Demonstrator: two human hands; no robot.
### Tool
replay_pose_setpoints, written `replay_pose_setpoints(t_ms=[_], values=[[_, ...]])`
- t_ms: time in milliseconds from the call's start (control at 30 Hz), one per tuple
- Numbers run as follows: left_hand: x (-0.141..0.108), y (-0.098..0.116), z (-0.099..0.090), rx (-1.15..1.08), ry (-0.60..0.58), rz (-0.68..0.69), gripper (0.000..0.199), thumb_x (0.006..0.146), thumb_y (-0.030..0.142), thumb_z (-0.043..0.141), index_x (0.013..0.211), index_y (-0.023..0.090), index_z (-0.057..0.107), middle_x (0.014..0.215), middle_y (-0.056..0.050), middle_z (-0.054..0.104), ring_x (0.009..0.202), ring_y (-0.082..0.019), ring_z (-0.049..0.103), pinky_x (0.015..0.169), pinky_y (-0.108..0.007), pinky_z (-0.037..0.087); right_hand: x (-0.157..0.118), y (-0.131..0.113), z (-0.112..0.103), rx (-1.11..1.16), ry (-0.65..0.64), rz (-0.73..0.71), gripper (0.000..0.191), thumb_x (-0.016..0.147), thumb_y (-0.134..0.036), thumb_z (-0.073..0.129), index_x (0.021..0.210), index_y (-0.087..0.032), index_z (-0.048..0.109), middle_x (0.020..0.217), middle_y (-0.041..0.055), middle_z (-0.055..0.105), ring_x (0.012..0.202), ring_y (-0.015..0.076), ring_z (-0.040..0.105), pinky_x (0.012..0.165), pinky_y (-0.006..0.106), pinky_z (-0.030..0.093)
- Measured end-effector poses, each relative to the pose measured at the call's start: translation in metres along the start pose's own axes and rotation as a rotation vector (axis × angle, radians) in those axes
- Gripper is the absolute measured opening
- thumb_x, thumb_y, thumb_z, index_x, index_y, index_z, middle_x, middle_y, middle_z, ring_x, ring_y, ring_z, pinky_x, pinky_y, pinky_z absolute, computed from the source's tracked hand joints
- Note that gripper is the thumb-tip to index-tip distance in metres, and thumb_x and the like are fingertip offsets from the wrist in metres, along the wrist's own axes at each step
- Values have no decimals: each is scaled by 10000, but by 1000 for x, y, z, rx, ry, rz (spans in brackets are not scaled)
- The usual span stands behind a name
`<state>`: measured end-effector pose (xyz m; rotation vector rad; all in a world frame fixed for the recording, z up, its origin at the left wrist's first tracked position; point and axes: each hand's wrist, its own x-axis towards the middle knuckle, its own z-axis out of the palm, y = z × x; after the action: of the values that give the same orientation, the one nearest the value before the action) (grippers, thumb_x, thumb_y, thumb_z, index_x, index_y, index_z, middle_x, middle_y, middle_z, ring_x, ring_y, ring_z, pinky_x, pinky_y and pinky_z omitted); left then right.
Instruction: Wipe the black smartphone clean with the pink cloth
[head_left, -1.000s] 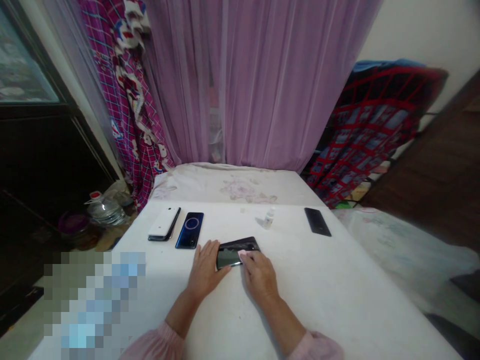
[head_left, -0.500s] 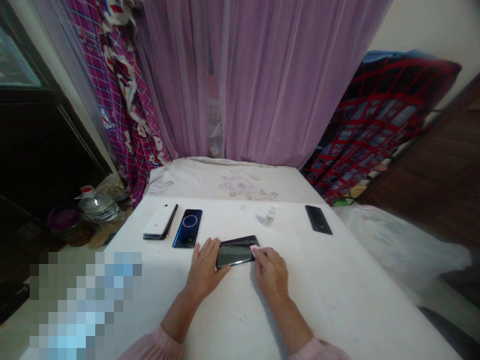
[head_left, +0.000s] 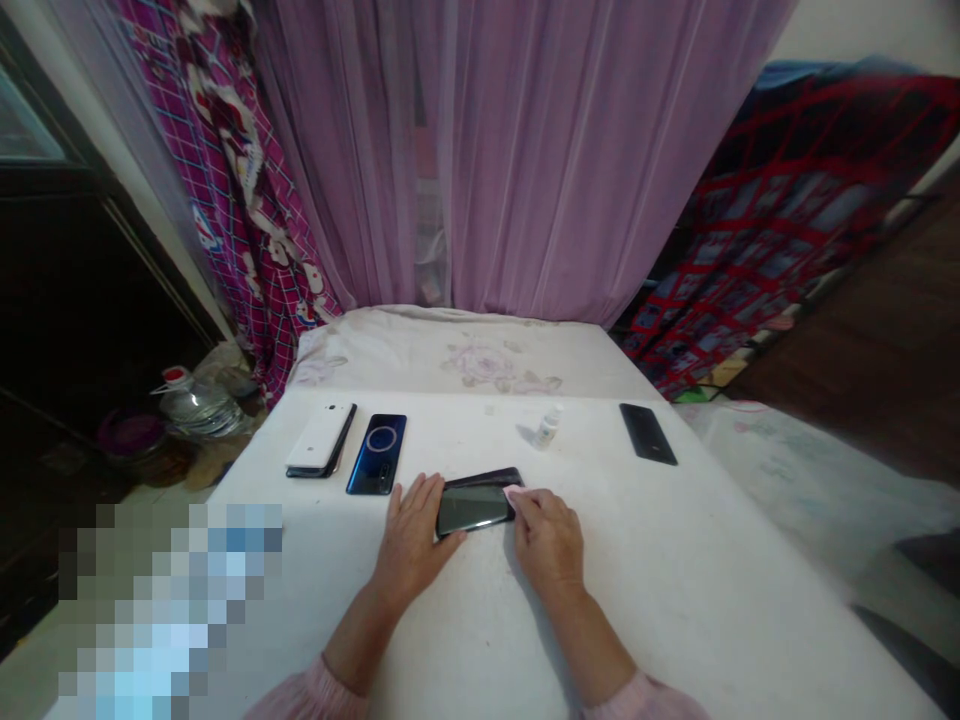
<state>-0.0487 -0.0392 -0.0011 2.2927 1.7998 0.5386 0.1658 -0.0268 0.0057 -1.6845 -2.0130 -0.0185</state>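
Note:
A dark smartphone (head_left: 472, 511) lies screen up, with a second black phone (head_left: 491, 477) partly showing beneath and behind it. My left hand (head_left: 410, 533) braces the left end of the upper phone, thumb along the near edge and fingers at the far side. In a pinch, my right hand (head_left: 551, 540) holds a small pink cloth (head_left: 514, 493) against the right end of the screen. Most of the cloth is hidden by my fingers. Just left of my left hand lies a blue phone (head_left: 377, 455), back up.
A white phone (head_left: 321, 438) rests on a darker one at the left of the white table (head_left: 480, 640). A small clear bottle (head_left: 547, 428) stands beyond my right hand. Another black phone (head_left: 649, 434) lies at the right. Purple curtains (head_left: 540, 160) hang behind the table.
The whole view has shifted slightly. Both hands keep their places on the phone, and the pink cloth stays at the right end of its screen.

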Motion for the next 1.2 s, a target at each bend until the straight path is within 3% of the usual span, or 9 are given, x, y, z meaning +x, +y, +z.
replay_pose_setpoints(t_ms=[267,633,833,1067,1200], values=[[-1,-1,1,-2,16,7,646,868,407,551,1439,194,336,1463,-114,436,1389,-300,314,1135,-552,176,-2,-39,12,103,-34,-225,330,842,-127,516,1082,-268,692,961,65,650,870,191,549,743,318,357],[0,2,-5,-5,-43,-8,666,864,422,572,1430,153,346,1475,-137,409,1395,-307,299,1143,-550,156,7,2,-2,-21,-4,-22,338,834,-117,504,1039,-275,721,964,53,675,853,197,555,716,324,355],[0,3,-4,4,-36,-19,667,854,410,585,1426,153,355,1467,-135,422,1391,-307,308,1143,-550,166,-11,-4,-2,12,4,-138,383,834,-92,485,1093,-275,700,964,59,665,865,176,560,729,306,363],[1,3,-3,16,-7,-7,640,861,398,574,1421,167,366,1455,-129,440,1381,-303,332,1134,-555,188,12,-18,-7,-30,-94,-94,300,840,-127,549,1030,-289,715,962,38,673,852,174,568,709,305,335],[1,3,-3,12,-13,-7,652,856,402,587,1418,154,369,1453,-137,441,1381,-304,330,1137,-550,185,6,-17,-10,-17,-95,-96,318,832,-105,542,1036,-280,712,985,37,677,874,176,573,725,307,337]])
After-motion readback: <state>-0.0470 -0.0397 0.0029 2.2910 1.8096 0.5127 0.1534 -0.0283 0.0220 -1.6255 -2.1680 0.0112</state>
